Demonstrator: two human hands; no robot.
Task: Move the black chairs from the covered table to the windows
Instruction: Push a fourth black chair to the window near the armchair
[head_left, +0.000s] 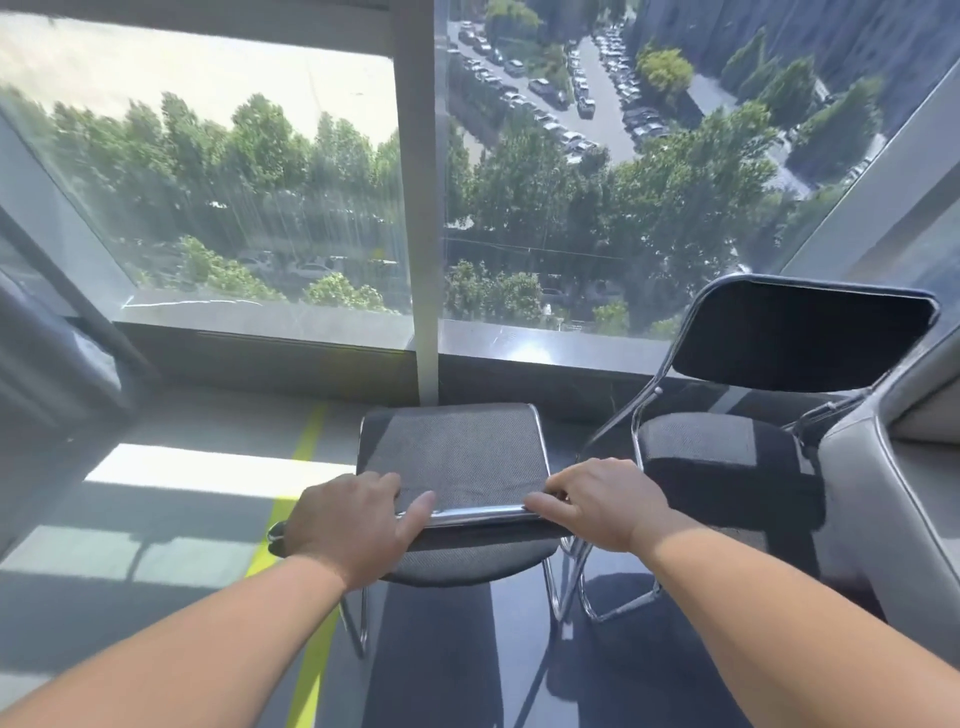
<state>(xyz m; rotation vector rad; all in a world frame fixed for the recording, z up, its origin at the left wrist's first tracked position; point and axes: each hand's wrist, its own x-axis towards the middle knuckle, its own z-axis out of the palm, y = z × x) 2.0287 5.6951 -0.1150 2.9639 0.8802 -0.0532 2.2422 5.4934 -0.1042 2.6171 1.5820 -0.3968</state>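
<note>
While the left hand and right hand curl their fingers over its near chrome rail, the black chair stands before the windows, just left of a second black chair.

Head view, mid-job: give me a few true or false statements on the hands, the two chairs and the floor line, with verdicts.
1. Both the left hand and the right hand grip the chrome bar of the near chair. True.
2. The second chair stands to the left of the near chair. False: it stands to its right.
3. The yellow line on the floor runs along the near chair's left side. True.
4. The windows are out of view. False: they fill the view straight ahead, beyond both chairs.
5. The second chair lies tipped on its side. False: it stands upright.
</note>
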